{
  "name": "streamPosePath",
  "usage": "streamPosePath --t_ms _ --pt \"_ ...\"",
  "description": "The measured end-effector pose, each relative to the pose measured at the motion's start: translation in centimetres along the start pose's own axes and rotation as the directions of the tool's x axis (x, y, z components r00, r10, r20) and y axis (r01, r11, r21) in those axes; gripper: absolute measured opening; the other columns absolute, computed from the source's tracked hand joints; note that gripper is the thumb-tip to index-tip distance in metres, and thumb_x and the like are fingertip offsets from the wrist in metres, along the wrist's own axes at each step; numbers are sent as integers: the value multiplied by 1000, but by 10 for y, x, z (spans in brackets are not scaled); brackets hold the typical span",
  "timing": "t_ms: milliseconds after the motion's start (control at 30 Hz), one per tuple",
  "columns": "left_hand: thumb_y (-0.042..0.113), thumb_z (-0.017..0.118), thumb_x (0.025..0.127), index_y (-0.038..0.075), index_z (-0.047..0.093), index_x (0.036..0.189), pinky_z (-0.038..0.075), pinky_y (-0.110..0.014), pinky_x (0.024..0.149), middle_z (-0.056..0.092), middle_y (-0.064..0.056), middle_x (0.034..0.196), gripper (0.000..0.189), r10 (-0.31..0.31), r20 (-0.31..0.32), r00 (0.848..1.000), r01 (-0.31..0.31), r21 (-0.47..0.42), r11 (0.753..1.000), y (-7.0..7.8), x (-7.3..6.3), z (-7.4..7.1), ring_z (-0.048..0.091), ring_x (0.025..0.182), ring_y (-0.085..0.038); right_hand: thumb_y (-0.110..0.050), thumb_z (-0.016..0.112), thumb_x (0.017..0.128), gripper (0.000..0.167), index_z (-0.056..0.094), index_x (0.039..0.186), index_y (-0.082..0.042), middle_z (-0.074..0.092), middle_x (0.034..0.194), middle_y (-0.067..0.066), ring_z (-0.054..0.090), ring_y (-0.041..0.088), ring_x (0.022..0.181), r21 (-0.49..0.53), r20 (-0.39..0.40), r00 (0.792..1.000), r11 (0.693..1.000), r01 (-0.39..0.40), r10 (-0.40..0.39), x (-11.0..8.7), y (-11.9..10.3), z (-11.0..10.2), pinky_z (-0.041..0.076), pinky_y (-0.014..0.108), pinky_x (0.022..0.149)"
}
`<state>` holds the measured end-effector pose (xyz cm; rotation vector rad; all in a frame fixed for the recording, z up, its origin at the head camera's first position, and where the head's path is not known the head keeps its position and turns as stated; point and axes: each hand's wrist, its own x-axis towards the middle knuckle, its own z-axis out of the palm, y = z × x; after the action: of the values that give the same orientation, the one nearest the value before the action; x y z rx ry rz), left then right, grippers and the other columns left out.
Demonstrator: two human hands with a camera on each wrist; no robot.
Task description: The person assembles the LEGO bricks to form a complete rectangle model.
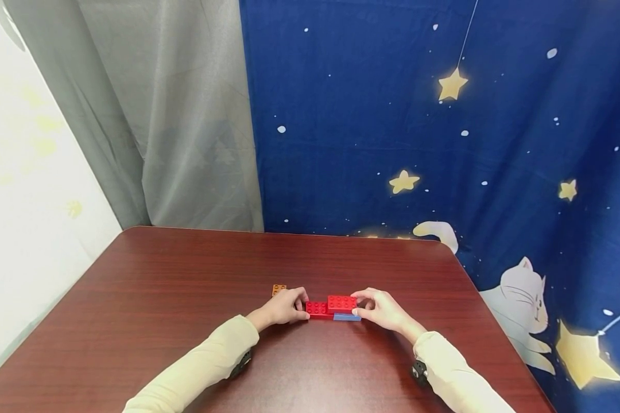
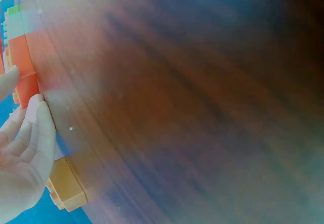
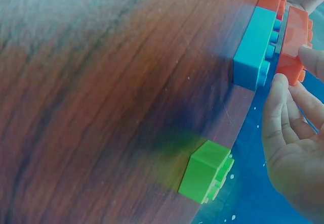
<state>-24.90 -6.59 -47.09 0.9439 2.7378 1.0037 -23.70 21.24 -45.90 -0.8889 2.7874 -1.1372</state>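
A red toy brick (image 1: 317,310) lies on the table, and my left hand (image 1: 286,307) grips its left end between thumb and fingers. Right beside that brick, in line with it, lies a blue brick (image 3: 255,49). My right hand (image 1: 384,310) pinches a second red brick (image 3: 293,47) by its right end. In the right wrist view this brick hangs just over the blue one's studs, with a narrow gap between them. From the head, it covers most of the blue brick's top.
An orange brick (image 1: 279,288) rests just behind my left hand. On the right side, a green brick (image 3: 205,171) stands on the table; from the head my right hand hides it. The brown table (image 1: 196,258) ends at a blue curtain (image 1: 341,143) and a grey one (image 1: 201,143).
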Motion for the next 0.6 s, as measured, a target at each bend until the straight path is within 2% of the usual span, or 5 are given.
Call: streamPosePath --t_ms 333,600 --pt "14 72 72 4 53 88 39 -23 51 51 5 61 26 -8 9 1000 8 -14 1000 2 -1 0 46 49 -4 -20 71 75 34 62 105 -7 57 87 7 50 5 56 -19 -26 999 999 44 -45 0 -1 7 42 22 52" --pt "15 72 72 4 53 87 39 -23 52 51 5 61 27 4 0 1000 -4 -5 1000 3 -1 -1 46 51 -5 -20 71 75 35 62 106 -7 54 86 2 48 9 59 -9 -16 1000 1000 5 -5 4 -4 9 42 22 53"
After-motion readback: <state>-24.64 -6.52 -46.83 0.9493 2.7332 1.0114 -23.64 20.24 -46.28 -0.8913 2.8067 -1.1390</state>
